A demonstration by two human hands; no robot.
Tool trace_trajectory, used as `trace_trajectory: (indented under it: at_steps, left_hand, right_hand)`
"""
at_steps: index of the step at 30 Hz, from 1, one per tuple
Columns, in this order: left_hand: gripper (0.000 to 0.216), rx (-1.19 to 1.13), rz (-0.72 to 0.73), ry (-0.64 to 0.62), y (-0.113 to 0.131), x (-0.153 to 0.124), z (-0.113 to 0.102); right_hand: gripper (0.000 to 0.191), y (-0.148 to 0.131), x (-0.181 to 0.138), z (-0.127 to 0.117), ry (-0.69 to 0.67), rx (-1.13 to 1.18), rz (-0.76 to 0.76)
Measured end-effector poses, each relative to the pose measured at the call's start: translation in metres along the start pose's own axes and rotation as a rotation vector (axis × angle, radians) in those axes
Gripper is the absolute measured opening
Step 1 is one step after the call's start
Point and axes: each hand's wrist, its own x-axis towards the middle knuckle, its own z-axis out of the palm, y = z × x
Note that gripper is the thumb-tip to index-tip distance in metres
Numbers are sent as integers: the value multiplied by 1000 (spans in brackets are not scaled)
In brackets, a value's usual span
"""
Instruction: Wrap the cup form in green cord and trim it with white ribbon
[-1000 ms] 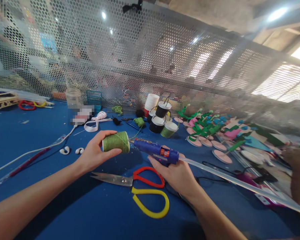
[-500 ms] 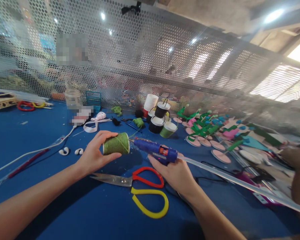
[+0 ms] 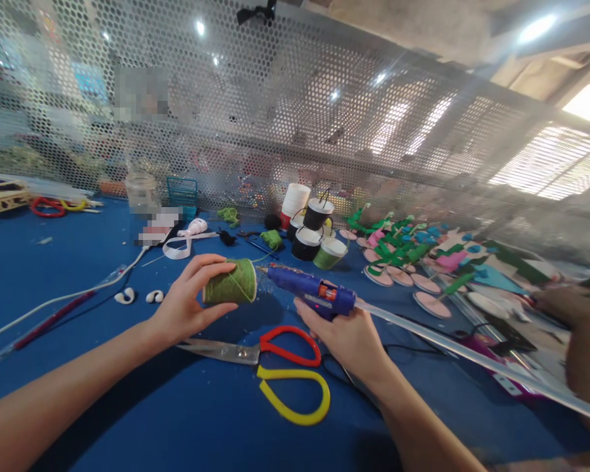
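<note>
My left hand [image 3: 189,295] grips a small cup wrapped in green yarn [image 3: 232,282], lying on its side with its pale rim toward the right. A strand runs from it back to a green yarn ball [image 3: 272,239]. My right hand [image 3: 351,334] is closed around a blue glue gun [image 3: 307,288], with a long clear glue stick [image 3: 423,334] out of its back. The nozzle points at the cup's rim end, a small gap away. Below both hands, scissors [image 3: 295,364] with red and yellow handles lie open on the blue table.
Yarn-covered small buckets [image 3: 307,242] and a stack of white cups [image 3: 295,196] stand at the back. Felt pieces on pink discs [image 3: 430,303] crowd the right, where another person's hand [image 3: 565,305] reaches in. White earbuds [image 3: 125,296] and a cable [image 3: 78,296] lie left.
The glue gun has drawn back slightly to the right, its nozzle farther from the cup. The cup has turned a little. The other person's hand has come further in at right.
</note>
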Motion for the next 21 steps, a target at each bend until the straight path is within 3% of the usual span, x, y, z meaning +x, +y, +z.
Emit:
trace_trajectory:
  at_steps: [4, 14, 21]
  left_hand:
    - [43, 12, -25, 11, -1, 0, 1]
    - [44, -5, -48, 17, -1, 1, 1]
    - [44, 22, 2, 5, -2, 0, 1]
  right_hand:
    - [29, 1, -1, -2, -16, -102, -90]
    - [20, -9, 4, -6, -25, 89, 64]
    - [25, 3, -2, 0, -49, 8, 19]
